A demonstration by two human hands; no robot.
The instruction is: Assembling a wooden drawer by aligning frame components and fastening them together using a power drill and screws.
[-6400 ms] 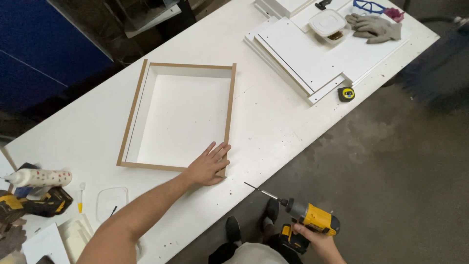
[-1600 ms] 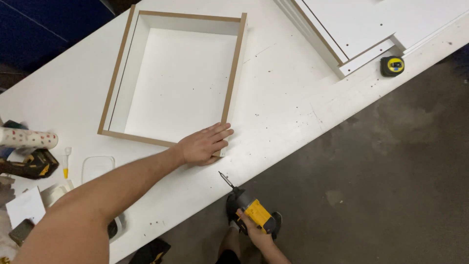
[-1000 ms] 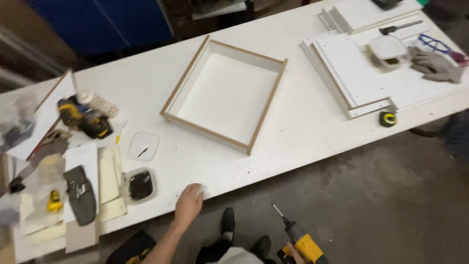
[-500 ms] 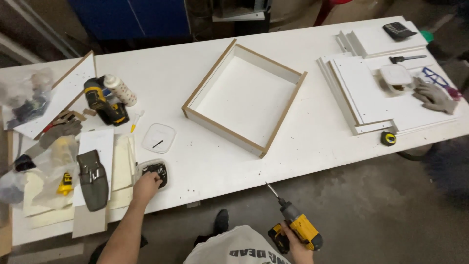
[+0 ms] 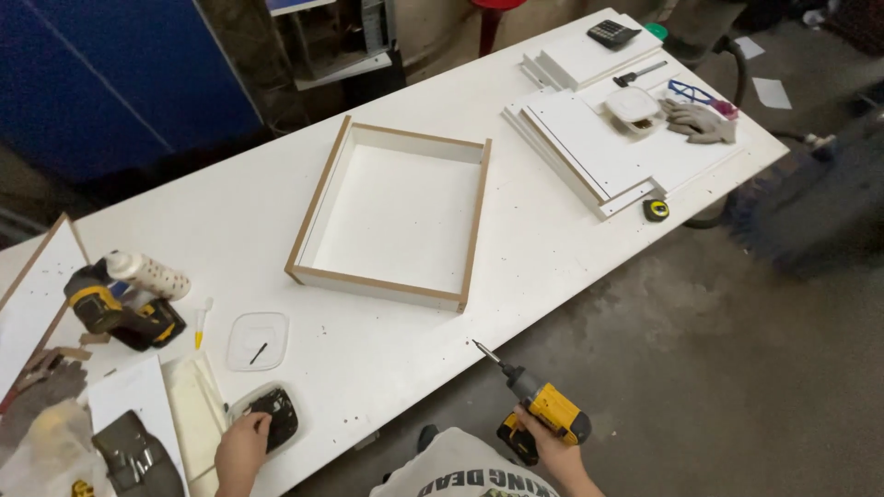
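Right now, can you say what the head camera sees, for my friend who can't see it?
A person's left hand reaches into a small tub of dark screws on a white workbench, while the right hand holds a yellow drill. An open wooden drawer frame lies mid-table.

- A small clear plastic tub (image 5: 269, 416) with dark pieces inside stands near the front edge of the table, on the left.
- Its clear square lid (image 5: 258, 340) lies flat just behind it.
- A white plastic tub (image 5: 633, 106) stands on the white boards at the far right.
- A dark calculator (image 5: 613, 34), with its small screen, lies at the far right corner.
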